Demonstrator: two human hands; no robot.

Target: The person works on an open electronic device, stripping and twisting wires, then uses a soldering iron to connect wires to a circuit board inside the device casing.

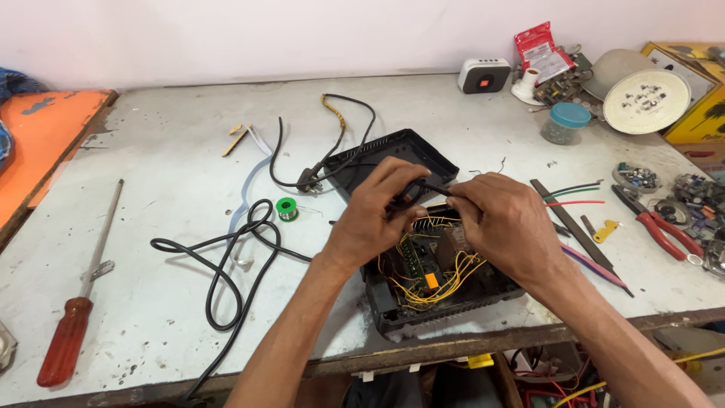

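Note:
An opened black electronic box [393, 306] lies near the table's front edge, showing a circuit board and a tangle of yellow wires [445, 283]. Its black lid [423, 151] rests just behind it. My left hand [374, 215] and my right hand [502, 223] are together above the box, both pinching a thin black wire [432, 189] between their fingertips. A black power cable [226, 264] loops across the table to the left of my left arm.
A red-handled screwdriver [72, 321] lies far left, a small green solder spool [286, 208] left of the box. Red pliers [661, 230], a flat file [574, 227], loose coloured wires and small parts crowd the right side. A white round dish [646, 102] and jar stand at the back right.

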